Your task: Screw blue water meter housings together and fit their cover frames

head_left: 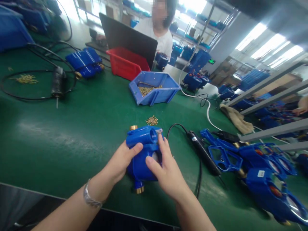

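Both hands hold a blue water meter (141, 150) just above the green counter (72, 134), near its front edge and at the picture's centre. The meter's long axis runs from 12 o'clock to 6 o'clock, with a brass fitting at each end. A round blue housing on its far end opens toward 3 o'clock.

The left hand (120, 162) (a bracelet (90, 197) on its wrist) has its grip closed on the meter's 9 o'clock side, thumb across the top. The right hand (166, 170) grips the 3 o'clock side, forefinger raised to the housing's mouth.

A small pile of brass screws (152, 120) lies just beyond the meter at 12 o'clock, and a blue bin (154, 88) of screws sits farther on. A corded electric screwdriver (202, 152) lies at 3 o'clock, with more blue meters (269, 179) past it.

A red bin (124, 62) and an open laptop (127, 37) stand at the far edge, where a person in white (163, 38) sits. Behind are metal racks with blue crates, and bright windows.
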The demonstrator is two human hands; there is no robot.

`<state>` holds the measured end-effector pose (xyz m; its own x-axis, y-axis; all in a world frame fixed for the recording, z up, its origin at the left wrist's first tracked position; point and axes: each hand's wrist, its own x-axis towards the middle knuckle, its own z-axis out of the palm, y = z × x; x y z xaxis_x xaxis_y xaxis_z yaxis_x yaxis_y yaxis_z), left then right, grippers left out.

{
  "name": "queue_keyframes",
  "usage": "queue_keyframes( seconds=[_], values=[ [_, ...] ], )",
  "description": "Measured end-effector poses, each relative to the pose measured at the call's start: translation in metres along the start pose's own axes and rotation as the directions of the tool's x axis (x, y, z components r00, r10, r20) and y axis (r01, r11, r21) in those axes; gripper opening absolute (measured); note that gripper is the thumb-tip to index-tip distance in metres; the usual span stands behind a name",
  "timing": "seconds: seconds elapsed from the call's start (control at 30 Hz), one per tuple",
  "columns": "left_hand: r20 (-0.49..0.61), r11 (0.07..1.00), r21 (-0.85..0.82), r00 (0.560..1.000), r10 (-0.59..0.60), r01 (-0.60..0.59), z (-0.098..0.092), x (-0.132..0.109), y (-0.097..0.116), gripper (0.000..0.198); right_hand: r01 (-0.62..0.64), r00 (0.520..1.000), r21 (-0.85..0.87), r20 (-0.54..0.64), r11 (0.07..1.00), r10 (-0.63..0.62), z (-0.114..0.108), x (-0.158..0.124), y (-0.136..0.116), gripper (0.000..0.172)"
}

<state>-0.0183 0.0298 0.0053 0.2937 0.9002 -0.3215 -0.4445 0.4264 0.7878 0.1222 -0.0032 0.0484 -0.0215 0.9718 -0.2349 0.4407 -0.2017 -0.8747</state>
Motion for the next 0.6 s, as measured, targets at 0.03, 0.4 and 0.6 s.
queue_keyframes(
  seconds=[0.03,0.4,0.6],
  values=[
    [0.011,0.999,-0.047,1.000,-0.016,0.016,-0.009,0.001,0.002,0.057,0.014,0.999,-0.115,0.039,0.993,-0.009,0.004,0.001,-0.007,0.080],
    [-0.209,0.367,0.919,0.610,0.764,-0.145,-0.063,-0.040,0.021,0.034,0.152,0.986,-0.394,0.003,0.906,-0.164,0.060,0.002,-0.033,0.074],
    [0.617,-0.499,0.787,0.478,0.625,-0.364,-0.045,-0.058,-0.017,0.039,0.280,0.959,-0.090,0.068,0.956,-0.275,0.030,-0.008,-0.009,0.061]
  ],
)
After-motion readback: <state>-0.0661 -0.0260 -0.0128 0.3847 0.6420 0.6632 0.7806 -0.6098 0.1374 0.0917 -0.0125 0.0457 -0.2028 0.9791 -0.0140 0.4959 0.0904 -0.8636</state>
